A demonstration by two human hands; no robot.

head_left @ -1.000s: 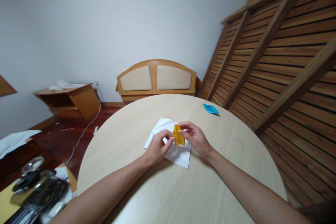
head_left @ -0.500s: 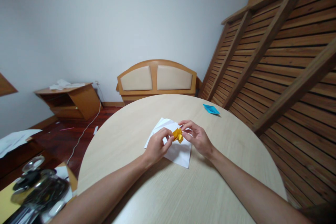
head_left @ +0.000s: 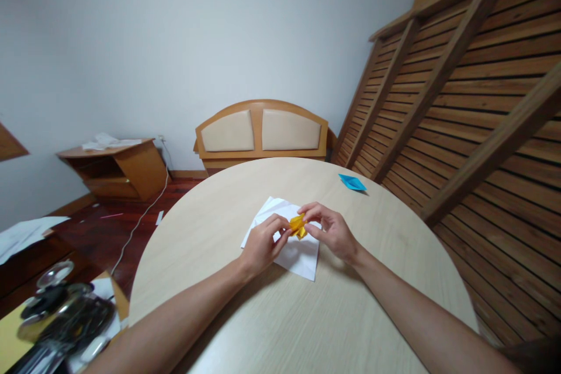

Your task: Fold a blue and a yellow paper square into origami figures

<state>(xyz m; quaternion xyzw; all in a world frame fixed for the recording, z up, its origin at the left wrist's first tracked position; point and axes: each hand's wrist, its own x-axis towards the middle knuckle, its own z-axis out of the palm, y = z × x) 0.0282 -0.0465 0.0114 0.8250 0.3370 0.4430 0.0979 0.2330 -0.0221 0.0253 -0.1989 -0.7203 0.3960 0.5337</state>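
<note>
A small yellow folded paper [head_left: 298, 225] is held between my two hands above a white sheet of paper [head_left: 298, 260]. My left hand [head_left: 265, 241] pinches its left side between thumb and fingers. On the right side, the thumb and fingertips of my right hand [head_left: 332, 230] close on the paper's edge. The finer folds are too small to make out. Farther off, toward the table's right rim, lies a blue folded paper boat [head_left: 352, 182], touched by neither hand.
The round pale table [head_left: 197, 216] fills the middle. Slatted wooden panels [head_left: 482, 99] lean along its right side. A glass pot [head_left: 79, 315] stands at the lower left. Behind are a padded headboard [head_left: 262, 128] and a wooden cabinet [head_left: 135, 175]; a white cable [head_left: 142, 216] trails across the floor.
My right hand's fingers have come closer and closed on the yellow paper's right side. The paper has turned slightly. My left hand keeps its pinch almost in place.
</note>
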